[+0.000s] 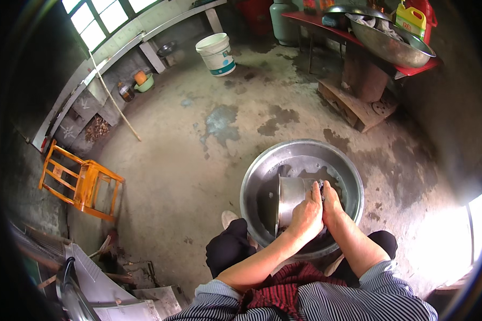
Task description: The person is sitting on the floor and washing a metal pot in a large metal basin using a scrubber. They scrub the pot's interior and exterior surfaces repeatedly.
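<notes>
A wide metal basin (249, 176) with water in it stands on the concrete floor between my feet. Inside it a metal pot (291, 194) lies tipped on its side, its rim facing left. My left hand (309, 208) rests against the pot near its base, fingers extended. My right hand (331, 202) is at the right end of the pot, close against the left. A shiny dark scouring pad (321, 187) shows between the fingertips of the two hands; which hand grips it is not clear. The undersides of both hands are hidden.
A wooden chair (90, 184) stands at left, near a leaning stick (114, 96). Farther off is a white bucket (217, 54). At upper right a red table (413, 71) bears a large metal bowl (385, 44) and a yellow jug (410, 20). Wet patches mark the floor.
</notes>
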The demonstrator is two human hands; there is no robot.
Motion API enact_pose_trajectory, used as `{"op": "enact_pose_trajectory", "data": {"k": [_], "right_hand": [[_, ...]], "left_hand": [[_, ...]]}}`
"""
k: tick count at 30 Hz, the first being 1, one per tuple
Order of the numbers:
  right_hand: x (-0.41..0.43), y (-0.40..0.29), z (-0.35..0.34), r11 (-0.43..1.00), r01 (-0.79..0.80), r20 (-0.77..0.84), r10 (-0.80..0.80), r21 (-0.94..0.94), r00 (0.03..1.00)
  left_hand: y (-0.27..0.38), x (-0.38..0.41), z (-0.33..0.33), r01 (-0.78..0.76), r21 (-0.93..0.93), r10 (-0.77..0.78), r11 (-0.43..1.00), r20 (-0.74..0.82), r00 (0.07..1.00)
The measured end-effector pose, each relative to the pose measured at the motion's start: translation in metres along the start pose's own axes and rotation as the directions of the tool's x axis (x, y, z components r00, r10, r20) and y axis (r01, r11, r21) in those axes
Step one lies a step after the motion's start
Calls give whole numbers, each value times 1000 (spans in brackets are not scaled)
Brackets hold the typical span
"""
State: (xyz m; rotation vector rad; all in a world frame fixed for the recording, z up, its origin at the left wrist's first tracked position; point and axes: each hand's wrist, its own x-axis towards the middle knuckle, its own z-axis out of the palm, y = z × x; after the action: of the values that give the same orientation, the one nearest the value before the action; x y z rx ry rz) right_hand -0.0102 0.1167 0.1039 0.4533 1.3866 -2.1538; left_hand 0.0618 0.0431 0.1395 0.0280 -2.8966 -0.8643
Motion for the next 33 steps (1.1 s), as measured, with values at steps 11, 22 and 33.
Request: {"op": "enact_pose_trajectory", "data": {"k": [11, 22, 33], "right_hand": [[-9, 0, 5, 1000, -19, 20, 19, -13, 1000], [-6, 2, 6, 998, -66, -6, 66, 21, 998], [-12, 1, 4, 985, 33, 37, -27, -169, 999]], "left_hand": [[-4, -3, -1, -17, 27, 18, 999, -24, 1000], [-3, -4, -4, -15, 44, 15, 999, 10, 1000], [0, -4, -9, -1, 43, 0, 999, 37, 999]]}}
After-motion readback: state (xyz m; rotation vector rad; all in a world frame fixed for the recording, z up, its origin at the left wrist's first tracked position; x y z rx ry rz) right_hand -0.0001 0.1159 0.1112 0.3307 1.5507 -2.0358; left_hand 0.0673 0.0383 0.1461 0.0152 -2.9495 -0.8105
